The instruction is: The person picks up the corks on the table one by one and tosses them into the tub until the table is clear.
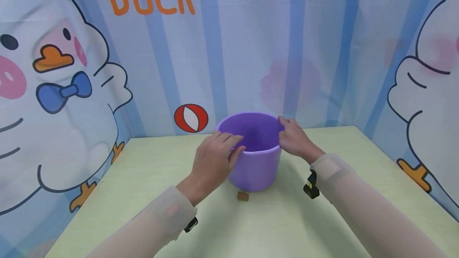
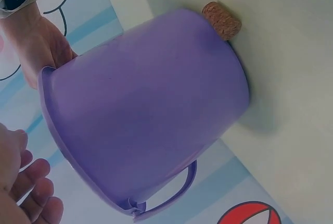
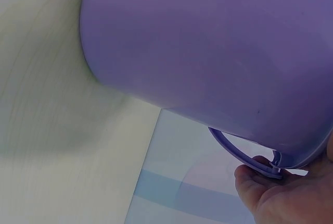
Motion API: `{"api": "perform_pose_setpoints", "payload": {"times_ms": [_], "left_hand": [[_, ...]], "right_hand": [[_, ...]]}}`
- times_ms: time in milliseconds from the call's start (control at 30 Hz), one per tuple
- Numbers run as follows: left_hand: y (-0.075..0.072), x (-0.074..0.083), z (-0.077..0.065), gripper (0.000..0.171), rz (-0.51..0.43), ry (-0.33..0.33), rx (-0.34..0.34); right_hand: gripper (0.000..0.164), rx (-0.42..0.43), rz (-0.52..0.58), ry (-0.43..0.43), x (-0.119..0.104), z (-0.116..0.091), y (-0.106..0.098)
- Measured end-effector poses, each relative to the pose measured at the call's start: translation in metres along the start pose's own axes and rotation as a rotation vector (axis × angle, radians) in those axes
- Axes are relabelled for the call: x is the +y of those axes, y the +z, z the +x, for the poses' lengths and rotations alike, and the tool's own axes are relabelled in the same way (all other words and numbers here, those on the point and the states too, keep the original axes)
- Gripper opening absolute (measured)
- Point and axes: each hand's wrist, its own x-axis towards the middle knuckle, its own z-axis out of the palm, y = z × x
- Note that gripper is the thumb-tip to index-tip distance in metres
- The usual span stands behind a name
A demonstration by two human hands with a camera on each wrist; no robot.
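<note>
A purple plastic bucket stands upright on the table, its open top facing up. At its right rim my right hand grips the edge where the handle joins; fingers reach around that joint in the right wrist view. My left hand hovers by the near left rim, its fingers loosely bent. In the left wrist view those fingers are apart from the bucket wall. A small brown cork lies on the table close to the front of the bucket's base. The bucket's inner floor is hidden.
The pale table ends at a striped blue curtain just behind the bucket. Printed duck panels flank both sides. Each wrist carries a small black device on a translucent sleeve.
</note>
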Motion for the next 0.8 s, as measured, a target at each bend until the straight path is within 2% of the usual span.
{"api": "perform_pose_setpoints", "payload": {"times_ms": [433,800], "left_hand": [[-0.002,0.002,-0.02,0.017,-0.002,0.014,0.022],[0.004,0.002,-0.041,0.023,-0.009,-0.024,-0.037]], "right_hand": [[0.063,-0.01,0.001,0.002,-0.001,0.0,0.0],[0.063,0.001,-0.011,-0.011,-0.001,-0.001,0.0]]}}
